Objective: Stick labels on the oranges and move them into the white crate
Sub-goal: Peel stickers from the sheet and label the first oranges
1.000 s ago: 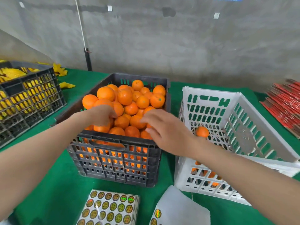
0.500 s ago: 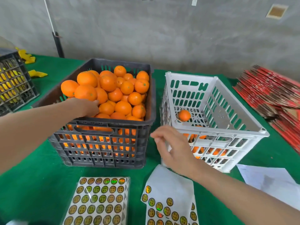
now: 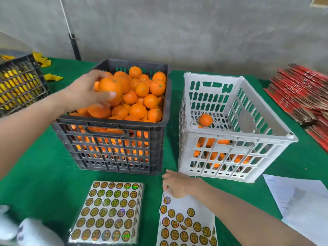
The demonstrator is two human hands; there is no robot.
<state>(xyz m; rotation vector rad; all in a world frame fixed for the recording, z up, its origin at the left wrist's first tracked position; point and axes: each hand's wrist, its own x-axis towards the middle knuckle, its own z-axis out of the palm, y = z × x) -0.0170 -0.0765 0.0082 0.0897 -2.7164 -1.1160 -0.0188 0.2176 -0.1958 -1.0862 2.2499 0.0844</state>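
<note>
Left hand (image 3: 83, 91) gripped a round orange (image 3: 110, 86) over the heaped dark plastic crate (image 3: 113, 122). Right hand (image 3: 179, 185) touched the white sticker sheet (image 3: 201, 205) below the white slatted crate (image 3: 239, 136), grip unclear.

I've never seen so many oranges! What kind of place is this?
Probably a fruit packing room: a dark crate heaped with oranges, label sheets on the green table, and flat red cartons stacked nearby.

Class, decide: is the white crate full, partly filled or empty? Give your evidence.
Partly filled: the white crate holds a few oranges at the bottom, far below its rim.
</note>
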